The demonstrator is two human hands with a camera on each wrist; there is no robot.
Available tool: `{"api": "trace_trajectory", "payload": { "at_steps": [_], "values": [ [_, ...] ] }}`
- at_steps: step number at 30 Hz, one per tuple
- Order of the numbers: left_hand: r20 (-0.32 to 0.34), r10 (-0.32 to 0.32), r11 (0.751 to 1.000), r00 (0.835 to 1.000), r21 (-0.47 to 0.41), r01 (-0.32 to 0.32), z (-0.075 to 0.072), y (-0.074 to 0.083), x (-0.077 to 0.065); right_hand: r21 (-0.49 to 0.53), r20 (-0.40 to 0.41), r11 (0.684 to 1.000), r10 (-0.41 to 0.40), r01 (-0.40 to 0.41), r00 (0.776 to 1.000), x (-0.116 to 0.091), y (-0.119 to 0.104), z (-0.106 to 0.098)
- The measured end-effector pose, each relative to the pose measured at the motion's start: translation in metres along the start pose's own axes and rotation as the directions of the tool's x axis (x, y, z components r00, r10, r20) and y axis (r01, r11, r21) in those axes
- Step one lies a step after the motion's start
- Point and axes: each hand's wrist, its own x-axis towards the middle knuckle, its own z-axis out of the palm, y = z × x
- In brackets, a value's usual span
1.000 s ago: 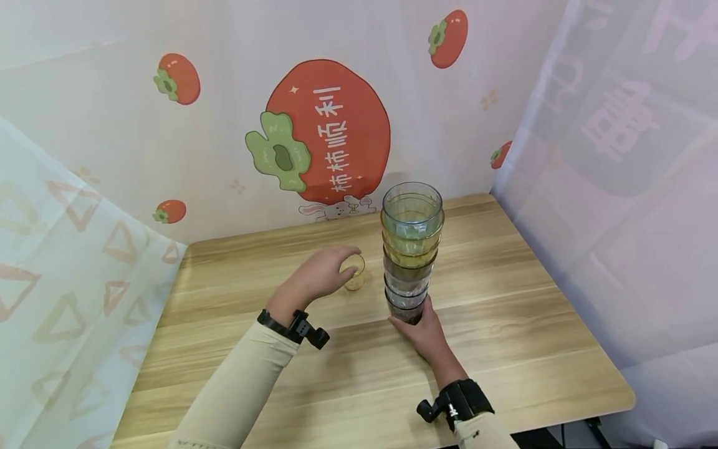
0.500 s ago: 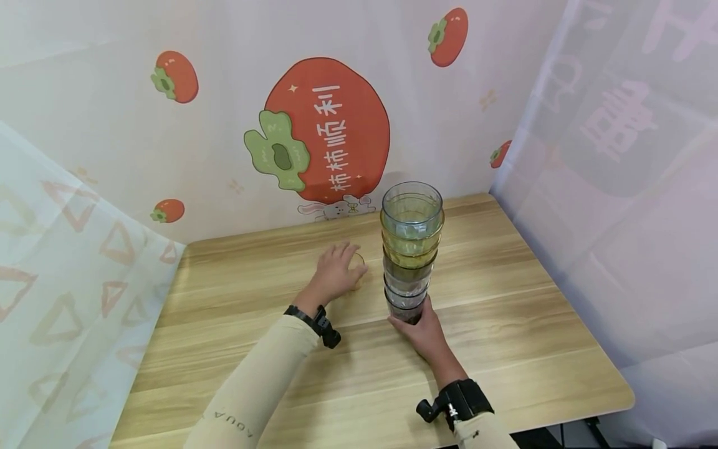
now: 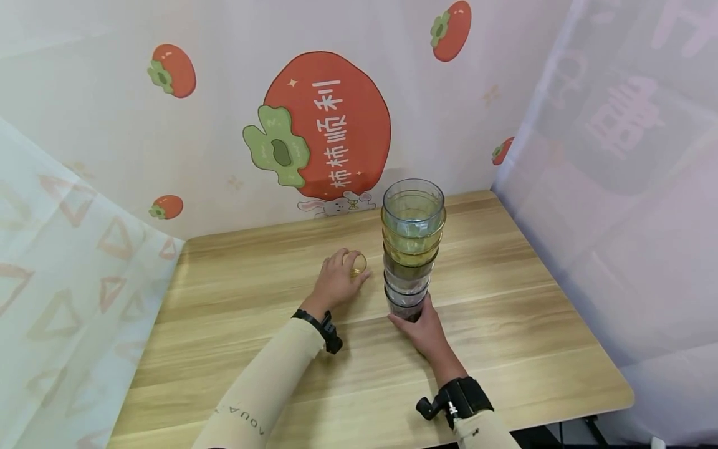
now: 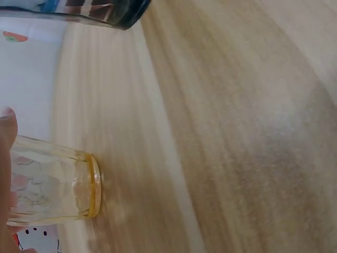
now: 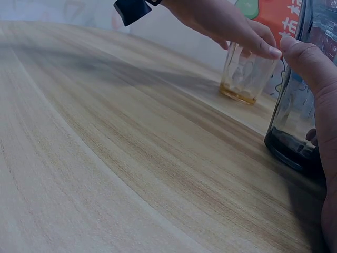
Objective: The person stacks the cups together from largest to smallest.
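A small clear glass (image 3: pixel 359 264) with an amber base stands on the wooden table, left of a tall stack of glasses. My left hand (image 3: pixel 335 280) holds it near the rim, with the thumb on the near side and the fingers around the far side. In the left wrist view the glass (image 4: pixel 50 184) has its base on the table. The stack of nested glasses (image 3: pixel 412 240) is blue-tinted at the top, then amber, with clear and grey glasses below. My right hand (image 3: pixel 423 333) grips its lowest glass, whose dark base (image 5: pixel 289 150) rests on the table.
The wooden table (image 3: pixel 505 324) has its right front corner in view. A white cloth backdrop (image 3: pixel 224 143) with persimmon prints rises right behind it. Cloth panels flank the table on the left and right.
My left hand has moved right and closed around the small amber-based glass. My right hand and the stack have stayed in place.
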Motion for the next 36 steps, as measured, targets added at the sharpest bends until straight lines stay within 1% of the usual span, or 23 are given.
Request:
{"api": "trace_trajectory", "payload": {
  "at_steps": [3, 6, 11, 15, 19, 23, 25, 27, 29, 32, 34, 36],
  "values": [
    [0.015, -0.014, 1.000, 1.000, 0.007, 0.014, 0.000, 0.002, -0.001, 0.000, 0.004, 1.000, 0.004, -0.004, 1.000, 0.000, 0.000, 0.000],
    [0.017, -0.014, 1.000, 1.000, 0.007, 0.014, 0.000, 0.004, -0.004, 0.002, 0.000, 1.000, 0.003, -0.003, 1.000, 0.000, 0.000, 0.000],
    [0.007, -0.008, 1.000, 1.000, 0.007, 0.008, -0.003, 0.008, -0.016, 0.001, -0.007, 1.000, 0.000, 0.000, 1.000, 0.000, 0.000, 0.000],
    [-0.005, 0.002, 1.000, 1.000, 0.016, -0.002, -0.002, 0.010, -0.030, 0.000, -0.007, 1.000, 0.002, -0.002, 1.000, 0.001, 0.001, 0.000],
    [-0.027, 0.015, 1.000, 1.000, 0.012, -0.014, 0.000, 0.010, -0.047, 0.013, -0.004, 1.000, -0.002, 0.003, 1.000, 0.000, 0.002, 0.000],
    [-0.042, 0.002, 1.000, 0.999, -0.015, -0.003, 0.000, 0.011, -0.065, 0.015, -0.007, 1.000, -0.008, 0.008, 1.000, 0.000, 0.002, 0.000],
    [-0.038, -0.017, 0.999, 0.999, -0.041, 0.015, 0.000, 0.011, -0.074, 0.009, -0.011, 1.000, -0.007, 0.007, 1.000, 0.000, 0.002, 0.001],
    [-0.019, -0.055, 0.995, 0.998, -0.083, 0.053, -0.001, 0.012, -0.082, 0.006, -0.010, 1.000, -0.009, 0.009, 1.000, 0.000, 0.001, 0.001],
    [0.011, -0.080, 0.989, 0.997, -0.127, 0.081, -0.004, 0.014, -0.090, 0.008, -0.009, 1.000, -0.005, 0.005, 1.000, -0.001, 0.000, 0.000],
    [0.096, -0.104, 0.977, 0.990, -0.175, 0.120, -0.014, 0.016, -0.103, 0.010, -0.006, 1.000, -0.004, 0.004, 1.000, -0.001, 0.001, 0.000],
    [0.155, -0.090, 0.977, 0.984, -0.178, 0.117, -0.024, 0.018, -0.110, 0.006, -0.005, 1.000, -0.003, 0.003, 1.000, -0.001, 0.001, 0.000],
    [0.206, -0.055, 0.985, 0.977, -0.151, 0.087, -0.033, 0.019, -0.116, 0.000, -0.010, 1.000, -0.006, 0.006, 1.000, -0.001, 0.001, -0.001]
  ]
}}
